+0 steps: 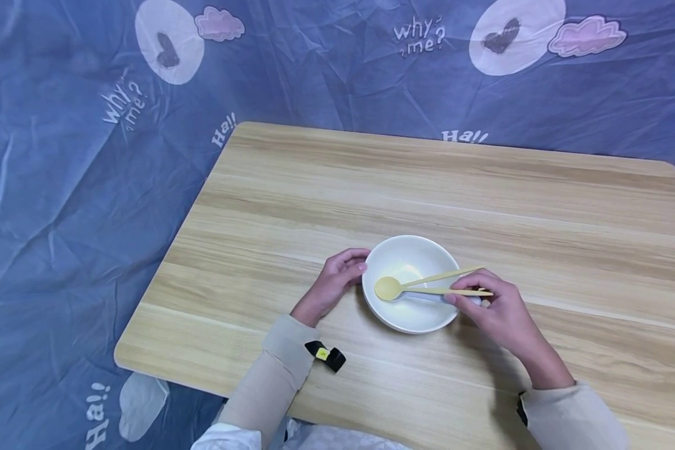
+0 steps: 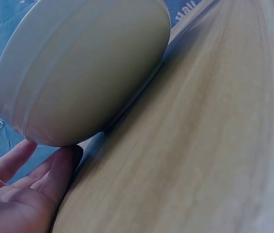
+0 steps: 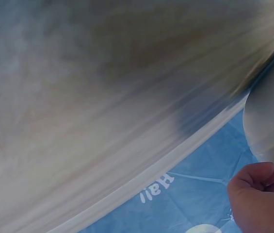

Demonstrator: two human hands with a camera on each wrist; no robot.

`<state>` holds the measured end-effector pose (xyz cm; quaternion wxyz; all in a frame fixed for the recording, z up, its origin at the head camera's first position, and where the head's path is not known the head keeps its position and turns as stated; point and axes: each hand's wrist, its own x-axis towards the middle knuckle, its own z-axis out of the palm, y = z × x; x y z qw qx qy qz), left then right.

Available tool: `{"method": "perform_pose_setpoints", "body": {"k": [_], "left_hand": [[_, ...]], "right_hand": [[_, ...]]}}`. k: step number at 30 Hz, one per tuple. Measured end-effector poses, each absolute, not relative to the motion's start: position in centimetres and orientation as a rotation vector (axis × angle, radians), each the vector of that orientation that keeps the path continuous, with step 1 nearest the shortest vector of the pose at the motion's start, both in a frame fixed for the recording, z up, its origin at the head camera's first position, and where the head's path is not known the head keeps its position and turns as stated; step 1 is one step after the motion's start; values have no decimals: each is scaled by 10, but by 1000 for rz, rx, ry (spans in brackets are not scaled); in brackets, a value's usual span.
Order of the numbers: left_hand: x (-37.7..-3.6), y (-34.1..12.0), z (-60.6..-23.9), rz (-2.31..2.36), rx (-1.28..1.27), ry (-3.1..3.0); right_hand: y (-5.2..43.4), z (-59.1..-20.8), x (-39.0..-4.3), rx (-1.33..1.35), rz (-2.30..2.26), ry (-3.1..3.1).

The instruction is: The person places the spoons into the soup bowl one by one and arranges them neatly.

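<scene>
We see the left hand (image 1: 333,283) resting on the table with its fingers loosely bent, and the fingertips (image 2: 61,160) touch the outside of a round white bowl (image 1: 409,284). This hand only touches the bowl; it does not wrap around it. The right hand (image 1: 497,312) sits on the other side of the bowl, and its fingers pinch the end of a long, thin, yellow plastic spoon (image 1: 422,289). The round scoop of the spoon lies inside the bowl, close to the left hand, and the handle runs across the rim to the right hand. A second thin yellow stick (image 1: 441,275) lies just above the spoon handle, also reaching from the bowl to the right hand, but we cannot tell what it is. The bowl stands between our two hands, on a light wooden table (image 1: 371,187). Both arms wear pale beige sleeves (image 1: 275,375), and a small black strap with a yellow tag (image 1: 326,355) sits at the left wrist. All around the table lies a blue crinkled cloth with white words, hearts and pink clouds (image 1: 79,187).
</scene>
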<state>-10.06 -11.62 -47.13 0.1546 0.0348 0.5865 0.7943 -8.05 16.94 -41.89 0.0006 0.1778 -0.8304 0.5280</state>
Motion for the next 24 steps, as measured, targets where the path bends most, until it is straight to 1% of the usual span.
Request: {"method": "perform_pose_setpoints", "body": {"k": [7, 20, 24], "left_hand": [[-101, -116, -471, 2273, 99, 1676], [-100, -114, -473, 2266, 85, 1684], [-100, -117, -470, 2223, 64, 1712]], "right_hand": [[169, -416, -80, 448, 1652, -2701], [172, -417, -80, 382, 1650, -2786], [177, -416, -82, 348, 1579, -2806]]}}
